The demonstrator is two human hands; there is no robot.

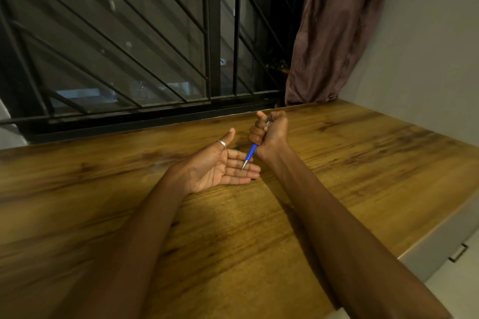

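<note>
Your right hand (269,129) was fisted round the blue pen (251,154), its tip pointing down at the straight fingers of your left hand (220,167), which lay palm up on the wooden table (350,163). Whether the tip touched them was unclear. Both hands sat close together near the table's far edge, below the window grille (213,33).

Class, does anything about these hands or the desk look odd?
Yes: the right hand grips the blue pen in a fist, not a writing hold, its tip pointing down at the fingers of the open left hand. Nothing on the wooden table looks spilled or damaged.
</note>
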